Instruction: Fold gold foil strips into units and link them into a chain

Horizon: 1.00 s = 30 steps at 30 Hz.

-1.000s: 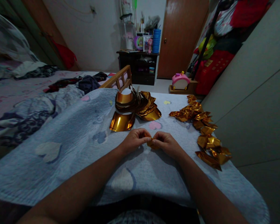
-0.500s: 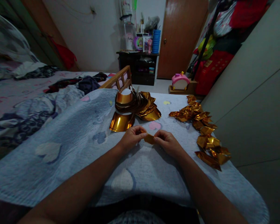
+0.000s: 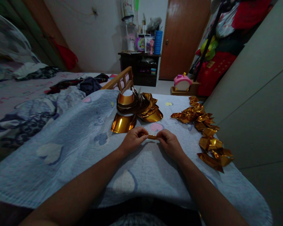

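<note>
Between my two hands is a small piece of folded gold foil paper [image 3: 152, 137], now seen as a narrow strip. My left hand [image 3: 135, 138] pinches its left end with thumb and fingers. At the right end, my right hand [image 3: 169, 141] pinches it the same way. Just beyond my left hand lies a curved sheet of shiny gold foil paper [image 3: 123, 123]. Behind that stands a fanned stack of gold foil sheets [image 3: 136, 105]. Off to the right, a winding row of folded gold foil pieces [image 3: 206, 128] rests on the blanket.
A pale blue heart-patterned blanket [image 3: 85, 157] covers the surface under my hands. To the left is a bed with crumpled clothes [image 3: 37, 103]. A wooden rail [image 3: 119, 78] stands behind the stack. The pale cabinet [image 3: 257, 110] borders the right side; a pink toy [image 3: 182, 82] sits beyond.
The foil paper between my hands has gone from a wider, flat-facing shape to a thin strip. My fingers have shifted slightly around it. The stack and the row have stayed put.
</note>
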### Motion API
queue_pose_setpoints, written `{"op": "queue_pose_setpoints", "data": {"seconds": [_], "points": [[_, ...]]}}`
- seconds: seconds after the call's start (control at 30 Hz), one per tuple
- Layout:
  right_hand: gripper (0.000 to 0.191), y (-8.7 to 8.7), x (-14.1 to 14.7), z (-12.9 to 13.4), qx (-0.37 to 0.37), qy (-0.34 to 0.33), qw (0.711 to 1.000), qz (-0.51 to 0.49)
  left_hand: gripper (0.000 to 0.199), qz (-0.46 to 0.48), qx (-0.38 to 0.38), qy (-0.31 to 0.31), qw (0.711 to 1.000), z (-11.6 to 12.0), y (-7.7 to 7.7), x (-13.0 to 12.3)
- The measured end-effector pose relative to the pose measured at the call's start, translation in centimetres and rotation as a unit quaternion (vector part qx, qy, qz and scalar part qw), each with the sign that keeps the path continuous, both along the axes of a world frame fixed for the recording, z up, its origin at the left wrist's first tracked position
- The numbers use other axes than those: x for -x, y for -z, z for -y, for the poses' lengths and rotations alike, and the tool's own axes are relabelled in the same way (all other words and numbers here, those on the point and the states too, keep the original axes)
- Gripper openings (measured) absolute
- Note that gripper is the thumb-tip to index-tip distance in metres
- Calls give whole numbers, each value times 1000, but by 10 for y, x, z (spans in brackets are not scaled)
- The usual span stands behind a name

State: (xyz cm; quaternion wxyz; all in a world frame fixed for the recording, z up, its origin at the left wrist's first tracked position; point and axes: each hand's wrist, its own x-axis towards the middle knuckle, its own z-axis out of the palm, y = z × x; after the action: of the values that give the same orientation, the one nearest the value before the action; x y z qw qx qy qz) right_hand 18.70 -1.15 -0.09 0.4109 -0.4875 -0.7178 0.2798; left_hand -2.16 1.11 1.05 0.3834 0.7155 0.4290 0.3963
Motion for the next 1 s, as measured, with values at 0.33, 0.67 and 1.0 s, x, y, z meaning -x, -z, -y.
{"op": "queue_pose_setpoints", "data": {"seconds": [0.33, 0.67, 1.0], "points": [[13, 1, -2, -2, -61, 7, 998, 26, 10, -69, -114, 40, 990, 2, 1, 2], [22, 8, -2, 0, -21, -18, 989, 143, 13, -197, -122, 101, 968, 2, 9, 6], [7, 1, 2, 4, 7, -12, 962, 273, 7, -259, -126, 129, 949, 5, 2, 2]]}}
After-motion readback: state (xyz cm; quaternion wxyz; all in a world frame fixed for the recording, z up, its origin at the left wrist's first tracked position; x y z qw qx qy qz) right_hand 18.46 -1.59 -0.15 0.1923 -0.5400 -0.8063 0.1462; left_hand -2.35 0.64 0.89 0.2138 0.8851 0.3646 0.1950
